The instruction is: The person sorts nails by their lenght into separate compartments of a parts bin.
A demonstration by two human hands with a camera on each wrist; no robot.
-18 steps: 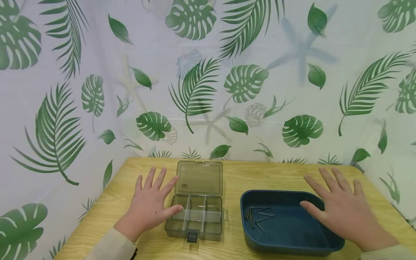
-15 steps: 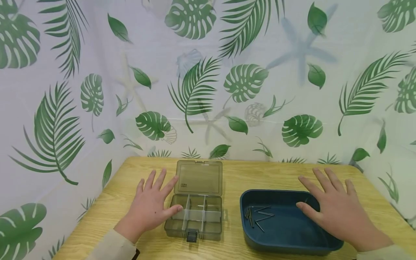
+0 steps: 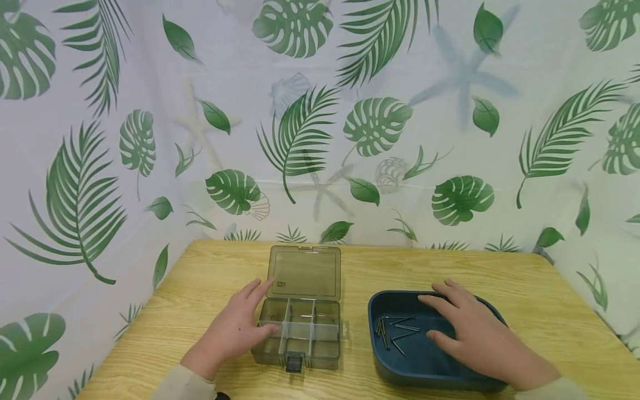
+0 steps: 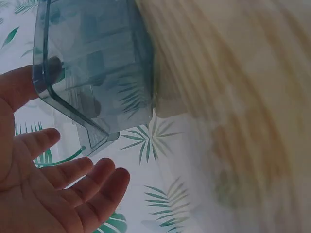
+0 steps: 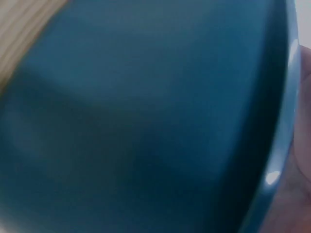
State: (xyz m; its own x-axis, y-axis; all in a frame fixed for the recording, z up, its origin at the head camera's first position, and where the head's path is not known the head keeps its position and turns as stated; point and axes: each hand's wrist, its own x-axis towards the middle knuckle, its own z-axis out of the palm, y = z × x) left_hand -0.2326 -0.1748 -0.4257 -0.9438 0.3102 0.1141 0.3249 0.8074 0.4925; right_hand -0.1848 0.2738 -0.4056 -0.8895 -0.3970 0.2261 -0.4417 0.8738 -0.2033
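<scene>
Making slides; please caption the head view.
Left hand at an open divided box, right hand over a blue tray holding thin rods.

To my eye, the compartment box [image 3: 300, 334] is smooth, see-through plastic, the tray [image 3: 422, 356] glossy-rimmed plastic, the nails [image 3: 384, 335] metal, the tabletop [image 3: 360, 271] wood-grained.

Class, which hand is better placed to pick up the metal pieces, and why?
Probably the right hand: it is at the blue tray holding the metal pieces; the left hand is at the divided box.
</scene>
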